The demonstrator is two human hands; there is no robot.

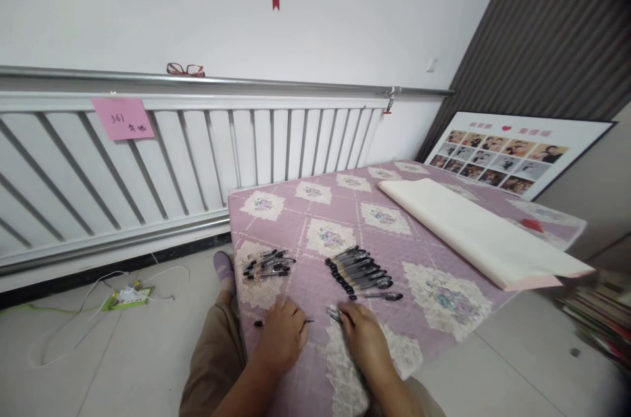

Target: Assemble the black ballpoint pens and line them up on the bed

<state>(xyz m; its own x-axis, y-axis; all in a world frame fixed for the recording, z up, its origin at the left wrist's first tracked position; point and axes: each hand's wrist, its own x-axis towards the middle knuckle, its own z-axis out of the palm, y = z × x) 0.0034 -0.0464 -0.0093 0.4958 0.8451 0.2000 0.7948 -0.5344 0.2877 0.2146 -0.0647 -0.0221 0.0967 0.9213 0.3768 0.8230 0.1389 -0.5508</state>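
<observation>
On a small table with a pink patterned cloth (pixel 305 220) lie two groups of black pens. A loose heap of pens (pixel 269 264) is on the left, and a neat row of pens (pixel 362 270) is in the middle, with one pen (pixel 378 296) lying across its near end. My left hand (pixel 280 337) rests on the cloth with its fingers closed around a thin pen part (pixel 307 321); a small black cap (pixel 257 323) lies just to its left. My right hand (pixel 362 338) is closed on a clear pen barrel (pixel 334 314).
A long cream paper roll (pixel 483 236) lies across the table's right side. A white radiator (pixel 197 154) with a pink note (pixel 123 118) and glasses (pixel 186 69) stands behind. A framed photo board (pixel 513 152) leans at right. Cables (pixel 125 296) lie on the floor.
</observation>
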